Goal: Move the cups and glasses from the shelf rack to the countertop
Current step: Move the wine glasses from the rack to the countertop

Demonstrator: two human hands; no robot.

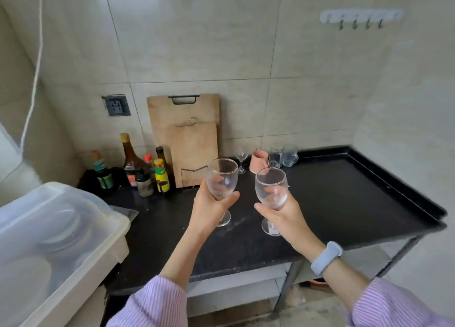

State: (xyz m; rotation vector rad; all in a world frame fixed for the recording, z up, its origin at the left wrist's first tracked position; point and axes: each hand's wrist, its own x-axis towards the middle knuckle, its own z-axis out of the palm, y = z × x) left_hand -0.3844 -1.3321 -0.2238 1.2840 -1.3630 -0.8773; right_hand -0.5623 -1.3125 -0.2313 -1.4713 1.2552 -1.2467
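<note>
Two wine glasses ride above the black countertop (332, 198); left hand (209, 206) fingers wrap the left glass (221, 179), right hand (283, 213) fingers wrap the right glass (271, 189); bowls close enough to clink, and setting down hard risks tipping.
</note>
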